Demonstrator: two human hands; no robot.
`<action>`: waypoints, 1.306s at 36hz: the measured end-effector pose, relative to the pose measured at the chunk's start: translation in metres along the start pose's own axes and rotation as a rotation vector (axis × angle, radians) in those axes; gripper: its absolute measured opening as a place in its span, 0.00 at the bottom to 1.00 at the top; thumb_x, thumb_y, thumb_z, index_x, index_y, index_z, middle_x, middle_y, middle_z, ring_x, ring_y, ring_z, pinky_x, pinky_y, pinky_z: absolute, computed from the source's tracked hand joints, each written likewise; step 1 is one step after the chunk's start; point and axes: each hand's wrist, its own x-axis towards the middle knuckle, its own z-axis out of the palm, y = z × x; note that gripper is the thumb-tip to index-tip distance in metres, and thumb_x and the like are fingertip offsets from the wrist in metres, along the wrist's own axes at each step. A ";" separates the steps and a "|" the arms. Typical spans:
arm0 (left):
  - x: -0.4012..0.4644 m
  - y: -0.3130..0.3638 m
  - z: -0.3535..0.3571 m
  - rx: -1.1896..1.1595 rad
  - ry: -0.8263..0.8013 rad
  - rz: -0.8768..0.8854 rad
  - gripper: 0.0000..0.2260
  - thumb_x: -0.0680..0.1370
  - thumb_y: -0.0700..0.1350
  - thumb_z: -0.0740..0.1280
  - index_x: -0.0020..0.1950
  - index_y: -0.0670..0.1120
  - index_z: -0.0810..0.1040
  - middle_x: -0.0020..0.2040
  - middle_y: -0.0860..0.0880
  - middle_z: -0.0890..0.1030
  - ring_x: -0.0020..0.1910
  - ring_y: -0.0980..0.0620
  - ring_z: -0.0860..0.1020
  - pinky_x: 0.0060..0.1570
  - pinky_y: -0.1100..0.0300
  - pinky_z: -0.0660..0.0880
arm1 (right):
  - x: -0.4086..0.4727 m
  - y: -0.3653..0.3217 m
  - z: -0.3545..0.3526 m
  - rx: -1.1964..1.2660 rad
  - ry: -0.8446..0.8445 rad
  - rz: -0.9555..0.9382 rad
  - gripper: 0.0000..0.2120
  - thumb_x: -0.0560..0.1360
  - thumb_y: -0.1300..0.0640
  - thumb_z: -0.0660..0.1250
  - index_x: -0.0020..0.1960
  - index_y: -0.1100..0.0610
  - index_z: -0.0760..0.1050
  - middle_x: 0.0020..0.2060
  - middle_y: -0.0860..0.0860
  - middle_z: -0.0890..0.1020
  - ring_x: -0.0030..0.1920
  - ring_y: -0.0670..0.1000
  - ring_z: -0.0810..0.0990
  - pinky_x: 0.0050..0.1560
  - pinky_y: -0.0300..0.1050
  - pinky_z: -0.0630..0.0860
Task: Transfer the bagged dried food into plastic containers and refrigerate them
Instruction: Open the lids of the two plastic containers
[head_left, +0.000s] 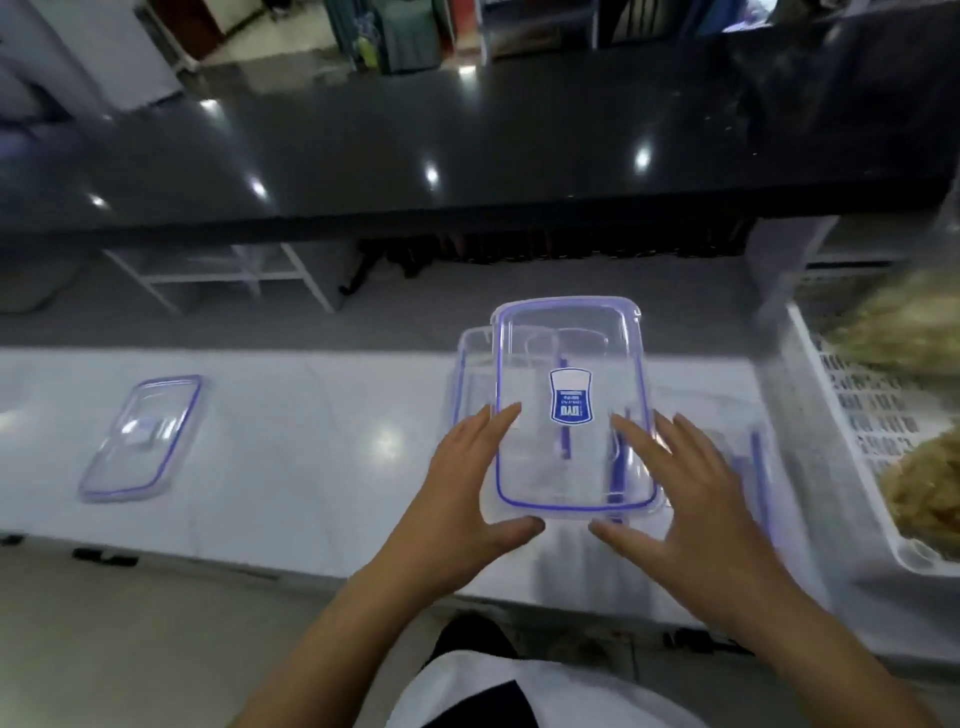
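Observation:
A clear plastic lid (571, 358) with a blue seal and a blue label is raised over the white counter (311, 441). My left hand (467, 499) grips its near left edge and my right hand (680, 499) grips its near right edge, thumbs under the front rim. Beneath and behind it stands a clear plastic container (470, 379); more clear plastic with blue strips (748, 457) lies to the right, blurred. Bags of pale dried food (904, 332) sit in a white perforated basket (852, 415) at the right.
A second clear lid with a blue seal (140, 436) lies flat on the counter at the left. A raised dark glossy counter (415, 150) runs across behind. White frames (223, 270) stand below it.

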 end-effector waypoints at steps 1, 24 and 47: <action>-0.006 -0.008 -0.010 -0.019 0.021 -0.030 0.43 0.72 0.53 0.76 0.78 0.65 0.52 0.77 0.67 0.57 0.76 0.67 0.54 0.75 0.63 0.58 | 0.006 -0.012 0.008 0.006 -0.022 -0.019 0.42 0.69 0.37 0.73 0.75 0.33 0.52 0.79 0.44 0.55 0.79 0.47 0.45 0.75 0.46 0.46; -0.093 -0.309 -0.223 -0.079 0.138 -0.311 0.44 0.71 0.51 0.77 0.77 0.68 0.52 0.72 0.73 0.55 0.77 0.63 0.53 0.76 0.56 0.59 | 0.139 -0.268 0.261 -0.096 -0.396 -0.179 0.40 0.74 0.35 0.66 0.75 0.31 0.44 0.80 0.42 0.46 0.79 0.47 0.42 0.76 0.45 0.45; -0.075 -0.517 -0.344 0.150 -0.142 -0.318 0.50 0.66 0.55 0.77 0.81 0.56 0.52 0.78 0.53 0.62 0.78 0.46 0.57 0.76 0.48 0.59 | 0.196 -0.408 0.459 -0.292 -0.388 0.037 0.42 0.76 0.35 0.60 0.79 0.42 0.38 0.80 0.52 0.46 0.79 0.57 0.45 0.76 0.55 0.49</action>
